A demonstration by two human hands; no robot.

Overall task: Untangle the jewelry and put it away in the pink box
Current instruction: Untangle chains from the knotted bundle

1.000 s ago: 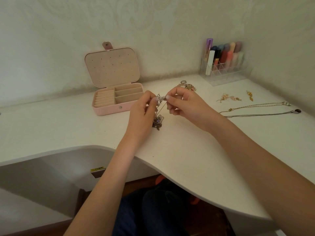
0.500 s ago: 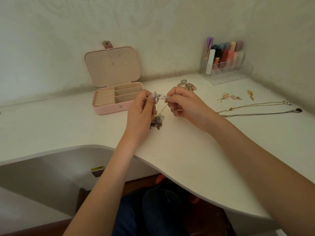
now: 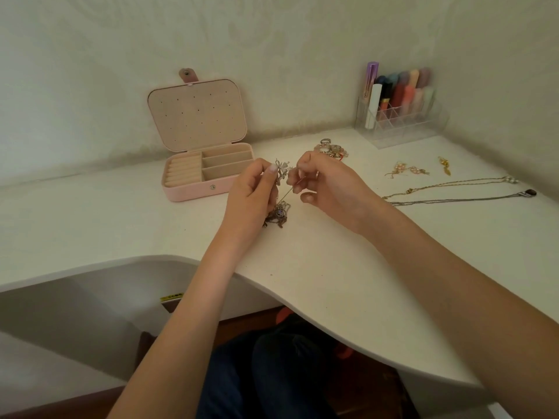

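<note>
A tangled clump of silver jewelry [image 3: 282, 172] hangs between my two hands above the white desk [image 3: 121, 219]. My left hand [image 3: 251, 195] pinches its left side and my right hand [image 3: 326, 186] pinches its right side. A thin chain runs down from the clump to a dark knot of chain with a purple pendant [image 3: 279, 213] lying on the desk. The pink box [image 3: 205, 155] stands open just left of my hands, its lid upright and its compartments showing nothing inside.
A heap of rings and beads [image 3: 331, 149] lies behind my right hand. Gold earrings [image 3: 406, 170], a single gold earring [image 3: 444, 164] and two long necklaces [image 3: 453, 193] lie to the right. A clear organizer with lipsticks [image 3: 399, 116] fills the back right corner.
Both hands have lifted the silver clump slightly and worked at it with small finger shifts. The knot with the purple pendant stays on the desk.
</note>
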